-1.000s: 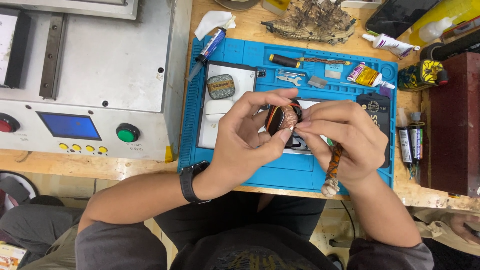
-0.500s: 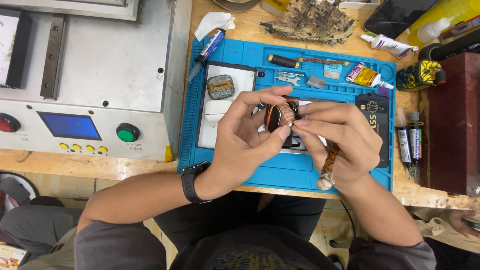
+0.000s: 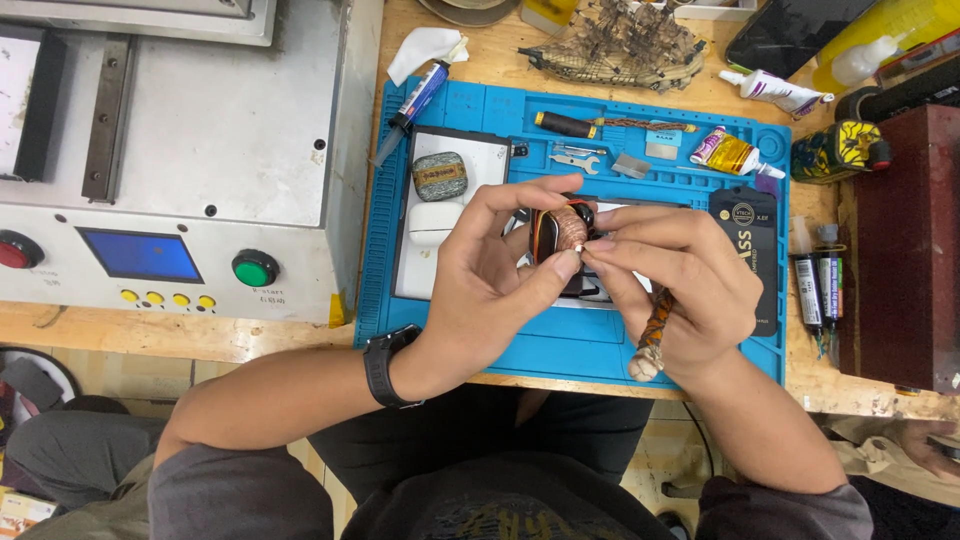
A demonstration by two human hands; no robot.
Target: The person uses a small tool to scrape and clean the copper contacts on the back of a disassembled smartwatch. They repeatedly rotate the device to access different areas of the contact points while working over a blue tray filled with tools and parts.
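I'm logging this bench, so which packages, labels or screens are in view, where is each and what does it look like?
Screen: machine front, left; blue rectangle.
Black card: mat's right edge; white print.
Yellow tube: mat's upper right; purple end.
White tube: on wood above mat; purple pattern.
Small tin: mat's left; rounded, grey-green, tan label.
Two dark tubes: right of mat; labelled.

Bright blue work mat [image 3: 470, 330], green round button [image 3: 254, 268] on grey machine [image 3: 220, 130], orange-and-brown patterned tool handle [image 3: 656, 322], black wristwatch [image 3: 383, 367]

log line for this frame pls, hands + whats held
left hand: pinches small round part | right hand: on part, holds wrapped-handle tool | over blue mat
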